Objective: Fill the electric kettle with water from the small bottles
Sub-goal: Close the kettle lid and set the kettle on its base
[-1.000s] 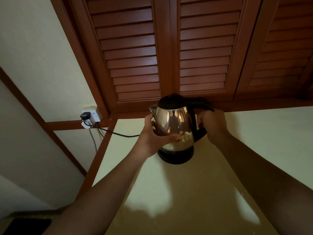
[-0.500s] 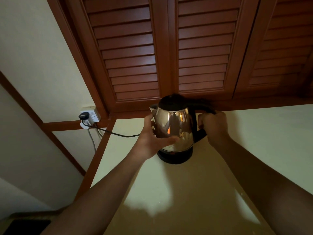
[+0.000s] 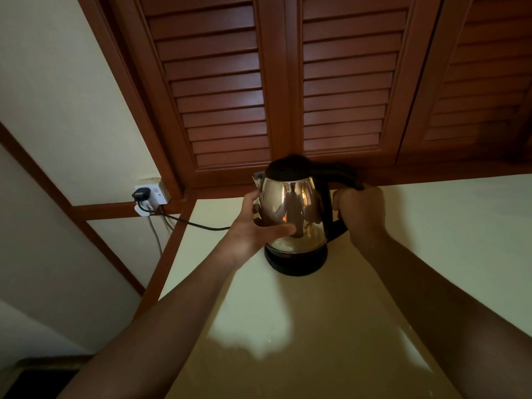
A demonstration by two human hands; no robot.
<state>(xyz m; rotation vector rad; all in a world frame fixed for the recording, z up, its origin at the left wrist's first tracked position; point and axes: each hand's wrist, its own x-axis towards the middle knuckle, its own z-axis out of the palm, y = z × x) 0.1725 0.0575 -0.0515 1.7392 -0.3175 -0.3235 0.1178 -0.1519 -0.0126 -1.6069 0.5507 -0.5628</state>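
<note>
The electric kettle (image 3: 292,208) was found at mid-frame, seated on its black base (image 3: 296,262) on the pale counter (image 3: 431,231). Its steel body was cupped by the left hand (image 3: 253,226), with the thumb laid across the front, and its black handle (image 3: 336,180) was gripped by the right hand (image 3: 361,214). A straight lift off the base, with the body steadied, was judged best. The lid (image 3: 288,165) was seen closed, so the contents could not be told. No bottles were in view.
</note>
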